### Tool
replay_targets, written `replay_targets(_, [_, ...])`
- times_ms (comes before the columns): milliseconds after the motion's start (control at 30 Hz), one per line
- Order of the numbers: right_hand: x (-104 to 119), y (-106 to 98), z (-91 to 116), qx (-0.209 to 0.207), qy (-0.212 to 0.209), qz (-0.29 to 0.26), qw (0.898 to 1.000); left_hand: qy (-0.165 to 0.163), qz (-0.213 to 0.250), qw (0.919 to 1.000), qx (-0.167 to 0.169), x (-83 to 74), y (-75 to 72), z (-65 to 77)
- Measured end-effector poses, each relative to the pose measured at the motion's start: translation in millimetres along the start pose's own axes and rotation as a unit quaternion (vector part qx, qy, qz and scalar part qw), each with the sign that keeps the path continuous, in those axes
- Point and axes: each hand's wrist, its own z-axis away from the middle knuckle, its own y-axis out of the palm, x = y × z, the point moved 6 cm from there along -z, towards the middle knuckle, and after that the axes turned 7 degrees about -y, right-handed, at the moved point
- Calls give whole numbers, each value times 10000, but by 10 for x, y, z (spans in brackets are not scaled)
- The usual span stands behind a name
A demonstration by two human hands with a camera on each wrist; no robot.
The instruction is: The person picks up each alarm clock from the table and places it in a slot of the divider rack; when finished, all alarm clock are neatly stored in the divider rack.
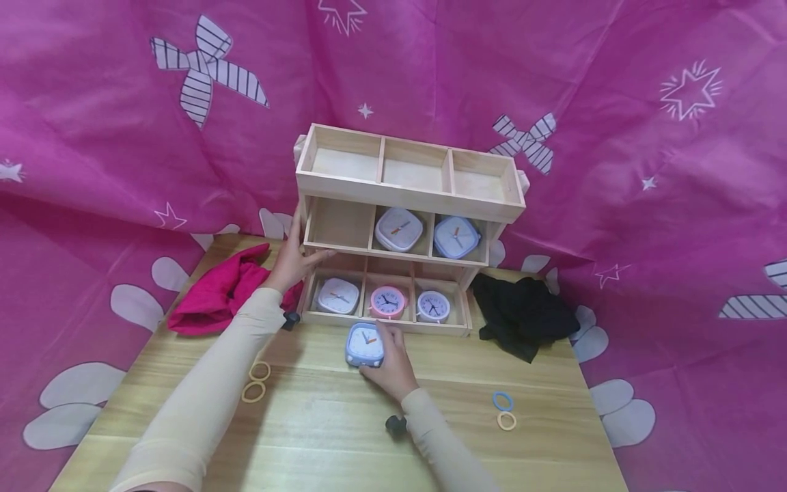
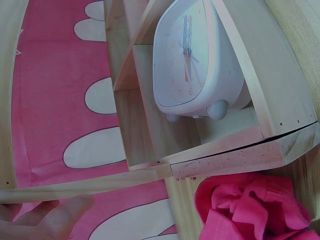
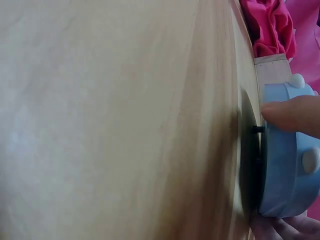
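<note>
A wooden three-tier rack (image 1: 413, 195) with divided compartments stands at the back of the table. My left hand (image 1: 291, 262) touches its left side, fingers fairly straight, thumb by the middle tier's lower edge. In front of the bottom tier, my right hand (image 1: 393, 360) grips a blue alarm clock (image 1: 364, 344) by its right side, its face up. A white clock (image 1: 338, 296), a pink one (image 1: 387, 302) and a small round lavender one (image 1: 433, 306) fill the bottom compartments. On the middle tier sit a pale clock (image 1: 399, 229) and a blue clock (image 1: 457, 237); its left compartment holds nothing.
Crumpled pink cloth (image 1: 215, 290) lies left of the rack, black cloth (image 1: 525, 313) on its right. Two yellow rings (image 1: 253, 391) lie at left on the table (image 1: 307, 437); a blue ring (image 1: 502, 401) and a yellowish ring (image 1: 507, 421) at right. Pink patterned fabric (image 1: 430, 68) hangs behind.
</note>
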Motion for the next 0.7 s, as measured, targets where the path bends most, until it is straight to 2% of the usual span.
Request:
replay_targets(100, [18,1,3,-20,-131,159,9998,4,-13,10000,-5,1,-6,-3])
replay_targets(167, [31,1,10,19,-247,455,9987,-31,-49,10000,-13,7,-12,-5])
replay_targets(267, [62,-6,29,167,-376,945,9947,-90,-92,9999,-12,11,-22,-1])
replay_targets(367, [110,-27,60,396,-295,1258,9908,-67,-67,10000,-3,7,-24,5])
replay_targets(533, [227,-108,111,600,-49,1056,9926,18,-58,10000,-31,15,-21,4])
replay_targets(700, [405,-244,70,561,-259,884,9942,91,6,10000,-33,17,-10,-5])
